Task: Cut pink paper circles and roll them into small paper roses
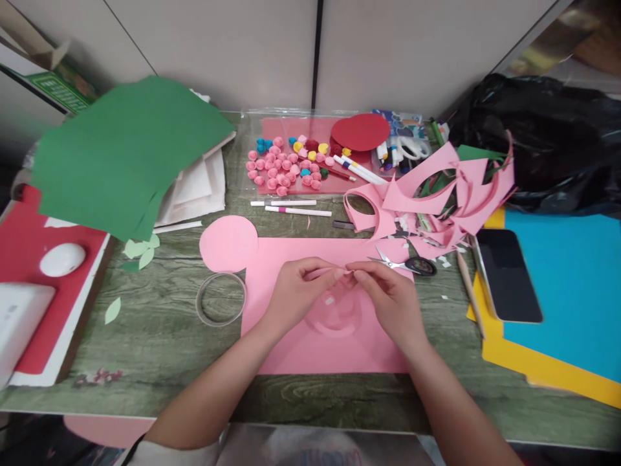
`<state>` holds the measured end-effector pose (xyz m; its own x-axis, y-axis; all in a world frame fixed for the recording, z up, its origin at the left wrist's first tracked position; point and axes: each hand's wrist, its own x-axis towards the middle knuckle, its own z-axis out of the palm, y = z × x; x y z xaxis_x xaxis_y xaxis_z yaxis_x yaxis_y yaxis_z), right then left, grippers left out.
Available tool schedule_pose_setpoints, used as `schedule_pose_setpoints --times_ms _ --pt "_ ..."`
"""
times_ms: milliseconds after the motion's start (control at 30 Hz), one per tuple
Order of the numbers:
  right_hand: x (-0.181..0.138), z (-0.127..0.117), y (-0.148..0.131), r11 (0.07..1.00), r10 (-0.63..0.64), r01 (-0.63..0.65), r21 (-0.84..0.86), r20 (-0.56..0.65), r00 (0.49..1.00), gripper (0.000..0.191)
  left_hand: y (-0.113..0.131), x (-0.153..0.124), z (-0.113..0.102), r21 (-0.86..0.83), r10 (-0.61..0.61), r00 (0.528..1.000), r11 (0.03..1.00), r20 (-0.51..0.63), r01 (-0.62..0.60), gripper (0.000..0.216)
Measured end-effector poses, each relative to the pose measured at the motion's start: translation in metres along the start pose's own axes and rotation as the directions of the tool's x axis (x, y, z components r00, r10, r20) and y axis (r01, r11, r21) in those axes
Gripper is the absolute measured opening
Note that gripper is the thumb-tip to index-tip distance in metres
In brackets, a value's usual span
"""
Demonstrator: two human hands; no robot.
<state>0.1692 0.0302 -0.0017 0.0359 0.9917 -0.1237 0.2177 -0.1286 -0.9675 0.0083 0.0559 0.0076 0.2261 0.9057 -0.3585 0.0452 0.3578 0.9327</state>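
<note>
My left hand (303, 291) and my right hand (388, 301) meet over a pink paper sheet (291, 349), fingertips pinched together. Between them is one end of a pink paper strip (334, 327), which curls in loops below the fingers. A small whitish bit shows on the strip. Just beyond my right hand lie small scissors (417, 265) with black handles, blades parted, partly on the sheet. Left of the sheet are a pink paper circle (228, 244) and a roll of tape (198, 301) lying flat.
Pink paper offcuts (436, 194) heap at the back right. Rolled paper roses (279, 165) lie on a clear plastic bag at the back. A phone (509, 275) rests on blue and yellow paper (572, 291) at right. Green paper (121, 155) stands at left.
</note>
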Motion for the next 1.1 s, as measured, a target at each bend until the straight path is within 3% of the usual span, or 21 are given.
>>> schedule_pose_setpoints --times_ms 700,933,1100 --pt "-0.0040 0.0063 0.0043 0.995 -0.026 0.025 -0.101 -0.011 1.000 0.015 0.0025 -0.0015 0.0034 0.018 0.000 1.000 1.000 -0.003 0.000 0.015" --pt "-0.0058 0.0093 0.0014 0.961 -0.058 0.043 -0.275 -0.047 0.997 0.016 0.0008 -0.0022 0.0055 0.043 -0.006 1.000 0.999 -0.010 0.007 0.019" --pt "-0.0024 0.0019 0.0012 0.996 -0.004 0.006 -0.092 0.021 1.000 0.020 0.0019 0.0004 0.0017 0.007 0.020 1.000 1.000 -0.010 -0.020 0.016"
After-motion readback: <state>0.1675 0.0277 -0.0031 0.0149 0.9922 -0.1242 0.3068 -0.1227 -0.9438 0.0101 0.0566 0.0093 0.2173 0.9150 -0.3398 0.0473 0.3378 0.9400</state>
